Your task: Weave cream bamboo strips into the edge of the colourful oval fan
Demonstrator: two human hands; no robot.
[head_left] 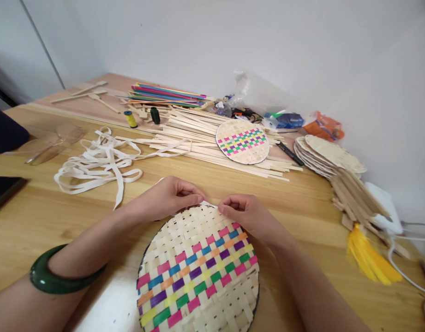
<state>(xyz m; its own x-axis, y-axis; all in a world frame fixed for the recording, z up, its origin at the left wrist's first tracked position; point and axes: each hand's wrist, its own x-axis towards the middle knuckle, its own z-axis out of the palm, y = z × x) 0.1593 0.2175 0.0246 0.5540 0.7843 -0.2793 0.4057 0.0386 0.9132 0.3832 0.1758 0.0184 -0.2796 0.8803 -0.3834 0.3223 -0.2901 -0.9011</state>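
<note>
A round woven bamboo disc (198, 272) with a band of coloured squares lies on the wooden table (32, 221) in front of me. My left hand (170, 196) pinches the disc's far rim, where a white strip of tape (207, 203) shows at the edge. My right hand (245, 212) is closed in a pinch on the same rim, just to the right. A green bangle (56, 276) sits on my left wrist.
A loose pile of white ribbon (98, 163) lies to the left. Behind are bamboo strips (205, 138), a second woven disc (242, 141), thread spools (130, 118), coloured strips (167, 93), a stack of plain discs (328, 154), handles with a yellow tassel (369, 258) and plastic bags.
</note>
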